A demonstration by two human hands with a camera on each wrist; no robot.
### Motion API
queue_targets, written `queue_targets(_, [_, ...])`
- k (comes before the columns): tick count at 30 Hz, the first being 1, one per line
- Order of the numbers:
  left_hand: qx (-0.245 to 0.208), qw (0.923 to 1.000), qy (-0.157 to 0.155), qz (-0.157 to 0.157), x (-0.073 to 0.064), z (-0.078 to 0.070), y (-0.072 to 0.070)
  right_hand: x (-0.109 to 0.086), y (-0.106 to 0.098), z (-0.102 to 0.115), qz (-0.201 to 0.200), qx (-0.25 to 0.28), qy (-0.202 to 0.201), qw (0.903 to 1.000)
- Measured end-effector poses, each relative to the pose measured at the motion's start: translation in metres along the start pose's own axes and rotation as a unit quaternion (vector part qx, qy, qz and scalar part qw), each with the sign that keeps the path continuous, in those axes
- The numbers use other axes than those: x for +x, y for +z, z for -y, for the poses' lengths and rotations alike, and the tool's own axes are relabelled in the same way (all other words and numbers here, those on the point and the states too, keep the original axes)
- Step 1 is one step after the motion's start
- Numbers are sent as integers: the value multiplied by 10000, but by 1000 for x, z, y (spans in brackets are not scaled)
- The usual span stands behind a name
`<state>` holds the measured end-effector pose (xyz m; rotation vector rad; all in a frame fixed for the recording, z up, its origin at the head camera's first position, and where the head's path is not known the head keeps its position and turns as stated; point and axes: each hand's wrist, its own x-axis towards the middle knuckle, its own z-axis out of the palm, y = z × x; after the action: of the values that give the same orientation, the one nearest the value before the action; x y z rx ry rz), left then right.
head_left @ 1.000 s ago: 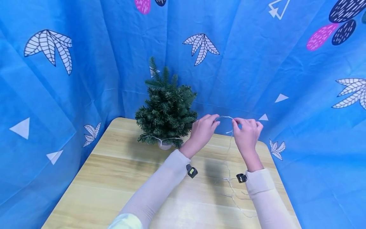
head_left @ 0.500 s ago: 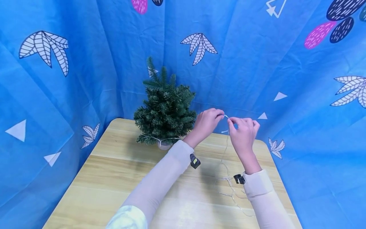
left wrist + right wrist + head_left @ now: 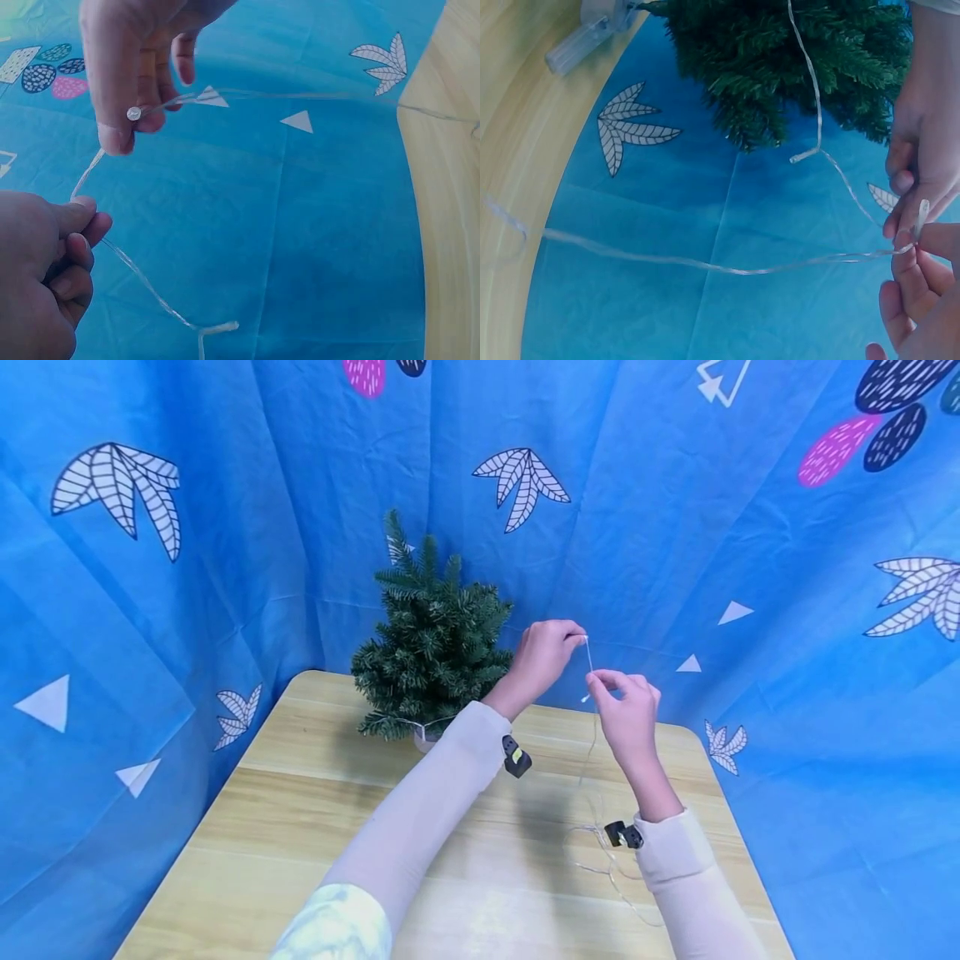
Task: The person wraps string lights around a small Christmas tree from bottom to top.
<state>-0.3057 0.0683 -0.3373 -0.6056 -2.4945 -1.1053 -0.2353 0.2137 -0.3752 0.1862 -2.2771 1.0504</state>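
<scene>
My left hand [image 3: 542, 653] pinches a thin clear fairy-light string [image 3: 589, 654] to the right of a small artificial Christmas tree [image 3: 435, 639]. Lower and to the right, my right hand [image 3: 628, 714] pinches the same string between thumb and forefinger. A short stretch runs steeply between the two hands. In the right wrist view a small bulb [image 3: 922, 214] sticks up at the right fingertips, and a strand [image 3: 814, 82] leads from the left hand up past the tree. Below my right hand the string hangs to the table.
Loose loops of wire [image 3: 606, 852] lie on the wooden table [image 3: 285, 827] near the right wrist. Part of the string crosses the tree's lowest branches above its white pot [image 3: 424, 742]. A clear plastic piece [image 3: 577, 49] shows beside the pot. Blue patterned curtain [image 3: 637, 510] surrounds the table.
My left hand has risen, and my right hand has shifted a little left. The string between them has turned from nearly level to steep. Both hands keep their pinch.
</scene>
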Motion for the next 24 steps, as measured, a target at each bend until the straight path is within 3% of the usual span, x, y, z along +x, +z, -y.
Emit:
queue_targets(8, [-955,9940,-531,-28,8,1,-9,-5,0,6,149,268,140,9994])
queue_targets(14, [-1527,9859,-664,-145,14,7,-13,-8,1,8,104,268,168,9994])
queue_targets(24, [-2054,9734,-1011,-59,27,5,-25,-14,4,11,33,222,182,9996])
